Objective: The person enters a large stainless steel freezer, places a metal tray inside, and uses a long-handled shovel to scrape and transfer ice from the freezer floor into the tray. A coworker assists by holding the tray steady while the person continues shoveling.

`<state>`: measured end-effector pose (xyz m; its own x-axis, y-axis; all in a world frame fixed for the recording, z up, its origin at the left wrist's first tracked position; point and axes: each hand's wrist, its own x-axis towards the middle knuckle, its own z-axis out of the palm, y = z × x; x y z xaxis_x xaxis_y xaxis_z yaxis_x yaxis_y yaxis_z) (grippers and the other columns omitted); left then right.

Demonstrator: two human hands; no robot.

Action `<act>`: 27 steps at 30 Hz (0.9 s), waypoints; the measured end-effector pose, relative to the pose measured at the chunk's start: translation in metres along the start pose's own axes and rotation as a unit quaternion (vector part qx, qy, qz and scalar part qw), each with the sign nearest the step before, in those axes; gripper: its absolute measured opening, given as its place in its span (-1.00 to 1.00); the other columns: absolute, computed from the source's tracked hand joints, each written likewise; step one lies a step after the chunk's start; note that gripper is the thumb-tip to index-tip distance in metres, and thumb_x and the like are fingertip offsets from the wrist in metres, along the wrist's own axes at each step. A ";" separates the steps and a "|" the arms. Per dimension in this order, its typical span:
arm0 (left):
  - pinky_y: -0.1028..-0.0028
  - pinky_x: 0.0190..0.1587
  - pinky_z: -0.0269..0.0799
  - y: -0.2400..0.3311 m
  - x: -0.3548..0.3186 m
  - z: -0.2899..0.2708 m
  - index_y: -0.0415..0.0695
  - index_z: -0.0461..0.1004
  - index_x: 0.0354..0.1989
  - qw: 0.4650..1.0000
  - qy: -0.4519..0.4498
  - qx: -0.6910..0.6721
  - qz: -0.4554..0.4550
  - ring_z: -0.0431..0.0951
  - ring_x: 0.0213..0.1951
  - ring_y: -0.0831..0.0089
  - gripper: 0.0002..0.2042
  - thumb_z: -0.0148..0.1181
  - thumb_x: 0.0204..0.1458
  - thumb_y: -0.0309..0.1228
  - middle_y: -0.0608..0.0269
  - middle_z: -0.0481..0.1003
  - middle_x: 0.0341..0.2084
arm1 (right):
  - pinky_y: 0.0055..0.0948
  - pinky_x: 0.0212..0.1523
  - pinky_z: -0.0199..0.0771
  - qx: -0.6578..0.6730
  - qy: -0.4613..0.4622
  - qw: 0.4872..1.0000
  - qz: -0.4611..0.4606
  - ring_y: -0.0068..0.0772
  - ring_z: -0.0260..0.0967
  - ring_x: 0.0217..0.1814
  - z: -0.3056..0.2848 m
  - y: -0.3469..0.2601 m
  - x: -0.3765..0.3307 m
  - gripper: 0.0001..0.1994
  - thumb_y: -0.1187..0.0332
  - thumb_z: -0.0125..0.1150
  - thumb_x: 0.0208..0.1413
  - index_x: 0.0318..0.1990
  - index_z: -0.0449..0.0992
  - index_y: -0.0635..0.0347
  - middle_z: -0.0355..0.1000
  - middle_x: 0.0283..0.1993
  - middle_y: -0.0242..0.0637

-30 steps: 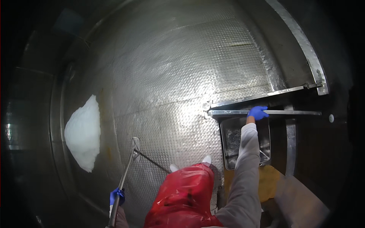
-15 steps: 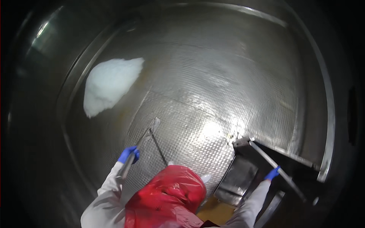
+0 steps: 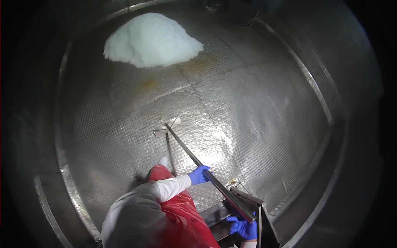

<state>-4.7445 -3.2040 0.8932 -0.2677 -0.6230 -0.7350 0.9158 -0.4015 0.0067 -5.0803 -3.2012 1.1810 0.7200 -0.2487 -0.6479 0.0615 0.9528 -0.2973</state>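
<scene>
My left hand [image 3: 199, 175], in a blue glove, grips the middle of a long metal tool's shaft [image 3: 188, 152]. My right hand [image 3: 244, 228], also gloved in blue, holds the shaft's near end at the bottom of the view. The tool's flat metal head [image 3: 167, 127] rests on the dimpled steel floor [image 3: 256, 124] of a large round tank. A heap of white material [image 3: 153, 39] lies on the far side of the floor, well away from the tool's head. A red apron [image 3: 182, 219] and a white sleeve [image 3: 171, 187] show below my hands.
The tank's curved steel wall [image 3: 70, 182] rings the floor on all sides. A dark metal box-like fitting [image 3: 252, 204] stands by my right hand at the lower edge. Yellowish stains [image 3: 198, 66] mark the floor near the white heap.
The view has swung round, so the white heap went from the left to the top. My right hand left the bar on the right; both hands now hold the long tool.
</scene>
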 end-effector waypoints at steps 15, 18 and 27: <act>0.34 -0.66 0.22 0.056 0.126 -0.217 0.03 0.37 -0.36 0.979 0.155 -0.095 0.092 0.23 -0.74 0.41 -0.92 0.12 0.15 -0.33 0.37 0.21 -0.76 | -0.04 -0.39 0.55 -0.836 0.304 0.457 -0.004 -0.04 0.58 -0.32 0.169 0.050 0.068 -0.55 0.10 0.21 0.21 0.17 0.36 0.09 0.57 -0.25 -0.19; 0.39 -0.68 0.16 0.067 0.111 -0.191 0.02 0.47 -0.31 0.965 0.254 -0.054 0.033 0.16 -0.78 0.49 -0.91 0.03 0.09 -0.35 0.43 0.17 -0.78 | 0.00 -0.36 0.54 -0.789 0.345 0.502 0.082 0.02 0.58 -0.32 0.048 0.097 0.089 -0.56 0.06 0.22 0.18 0.12 0.39 0.06 0.57 -0.28 -0.14; 0.40 -0.69 0.30 0.274 -0.009 -0.056 -0.04 0.45 -0.45 0.889 0.239 -0.054 0.387 0.42 -0.70 0.44 -0.83 0.26 0.10 -0.29 0.35 0.37 -0.72 | 0.11 -0.29 0.52 -0.784 0.280 0.552 -0.050 0.22 0.55 -0.31 -0.173 0.142 0.228 -0.58 -0.05 0.25 0.10 -0.02 0.49 -0.01 0.56 -0.37 0.01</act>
<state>-4.4748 -3.2706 0.8639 0.5898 -0.3172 -0.7426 0.8004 0.1073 0.5898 -5.0271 -3.1527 0.8702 0.4125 -0.7198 -0.5583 -0.9087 -0.2824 -0.3074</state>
